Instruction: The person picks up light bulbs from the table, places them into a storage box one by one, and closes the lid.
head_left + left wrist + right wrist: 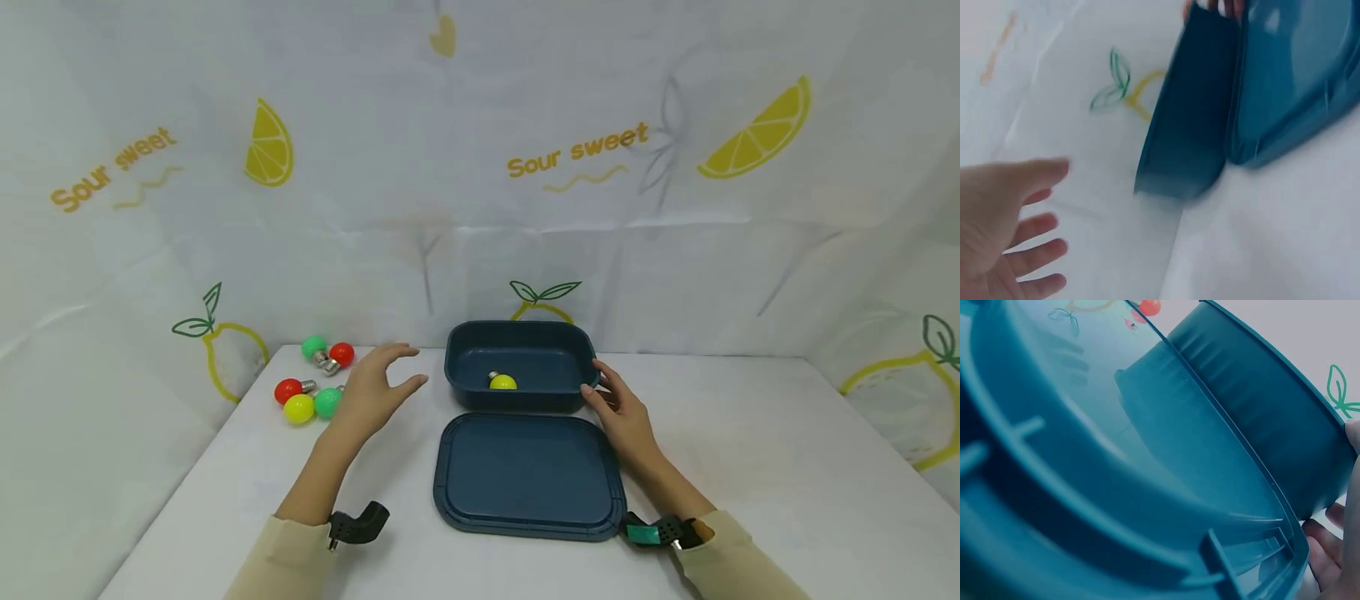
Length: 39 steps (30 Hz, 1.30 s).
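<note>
My left hand (375,390) is in the air between the light bulbs and the dark blue box, thumb and fingers spread with nothing between them. In the left wrist view its fingers (1038,250) are apart from the box wall. My right hand (619,410) holds the box (457,392) at its front right corner, thumb at the front rim and fingers along the right side. Inside the box lies one yellow bulb (503,382). The flat blue lid (528,475) lies on the table just in front of the box.
At the table's left are a red bulb (288,391), a yellow bulb (299,409) and a green bulb (328,402). Behind them lie another green bulb (313,346) and red bulb (342,354). A white printed sheet (390,275) hangs behind the table.
</note>
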Each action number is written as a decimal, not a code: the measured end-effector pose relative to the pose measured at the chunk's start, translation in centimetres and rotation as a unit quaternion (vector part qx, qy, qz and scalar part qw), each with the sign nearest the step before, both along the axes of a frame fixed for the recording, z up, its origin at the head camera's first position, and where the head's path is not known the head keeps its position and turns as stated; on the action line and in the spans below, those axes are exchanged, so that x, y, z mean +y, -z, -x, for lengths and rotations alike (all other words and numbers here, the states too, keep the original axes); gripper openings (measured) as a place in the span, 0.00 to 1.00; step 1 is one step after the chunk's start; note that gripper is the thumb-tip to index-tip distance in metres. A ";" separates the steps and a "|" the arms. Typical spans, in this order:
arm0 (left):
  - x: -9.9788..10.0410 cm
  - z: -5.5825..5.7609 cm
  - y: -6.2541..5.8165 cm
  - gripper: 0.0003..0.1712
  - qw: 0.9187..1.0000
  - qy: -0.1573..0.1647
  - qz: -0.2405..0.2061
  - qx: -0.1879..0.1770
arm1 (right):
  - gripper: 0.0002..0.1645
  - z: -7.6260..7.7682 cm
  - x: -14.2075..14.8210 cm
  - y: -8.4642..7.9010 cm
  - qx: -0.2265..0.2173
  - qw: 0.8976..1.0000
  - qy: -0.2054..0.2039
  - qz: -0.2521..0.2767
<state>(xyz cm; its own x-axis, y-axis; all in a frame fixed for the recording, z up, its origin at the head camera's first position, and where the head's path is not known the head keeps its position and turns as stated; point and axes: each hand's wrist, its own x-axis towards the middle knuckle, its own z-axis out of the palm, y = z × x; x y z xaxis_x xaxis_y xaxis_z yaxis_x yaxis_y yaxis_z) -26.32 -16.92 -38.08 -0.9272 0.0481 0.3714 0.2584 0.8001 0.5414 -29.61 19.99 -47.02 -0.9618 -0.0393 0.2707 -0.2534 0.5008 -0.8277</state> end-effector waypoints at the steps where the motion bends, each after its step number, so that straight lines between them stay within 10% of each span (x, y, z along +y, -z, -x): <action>1: -0.5 -0.1 0.1 0.27 1.000 -0.005 0.007 0.002 | 0.36 0.0 -0.1 0.0 0.001 1.000 0.000 0.000; 14: -4.3 0.3 0.8 0.31 0.996 -0.048 0.072 -0.020 | 0.36 -0.1 -0.2 0.0 0.009 1.000 0.000 -0.011; 39: -8.2 1.6 4.1 0.30 0.991 -0.077 0.048 -0.100 | 0.36 0.0 -0.1 0.5 0.007 1.000 0.004 -0.016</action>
